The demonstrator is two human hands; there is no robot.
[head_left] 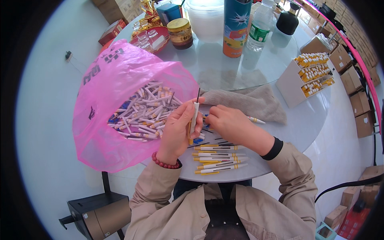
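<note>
My left hand [179,126] is closed round a white and yellow pen barrel [195,116], held upright with a thin dark refill sticking out of its top. Close beside it, my right hand [226,122] is closed, its fingertips down among small loose pen parts; what they pinch is hidden. Below both hands several assembled white and yellow pens [220,158] lie in a row near the table's front edge. Thin dark refills [224,143] lie just above them. To the left a pink plastic bag [90,132] gapes open, full of white pen barrels [150,110].
A grey cloth [248,102] lies behind my right hand. At the right stands a white tiered box [289,83] of pens. Farther back are a tall printed cylinder [236,28], a plastic bottle [259,30], a brown jar [180,36] and a red tray [162,49].
</note>
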